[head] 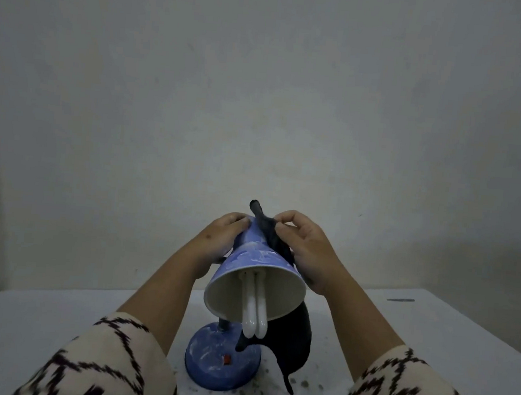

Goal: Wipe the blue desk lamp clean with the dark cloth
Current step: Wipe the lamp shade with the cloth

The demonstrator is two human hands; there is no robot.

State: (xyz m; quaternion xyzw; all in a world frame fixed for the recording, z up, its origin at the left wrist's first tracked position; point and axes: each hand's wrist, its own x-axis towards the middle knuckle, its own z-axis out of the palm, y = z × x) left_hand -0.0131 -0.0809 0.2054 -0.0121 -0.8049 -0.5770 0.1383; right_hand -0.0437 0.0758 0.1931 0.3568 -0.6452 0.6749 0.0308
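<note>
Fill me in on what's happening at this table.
A person is cleaning a blue desk lamp on a white table. The left hand grips the narrow end of the shade, and the right hand presses a dark cloth against the shade's upper side; the rest of the cloth hangs down beside the base.

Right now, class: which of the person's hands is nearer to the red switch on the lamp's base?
Left, narrowly. The left hand grips the shade's narrow end, up and slightly left of the red switch; the right hand holds the dark cloth farther right.
</note>
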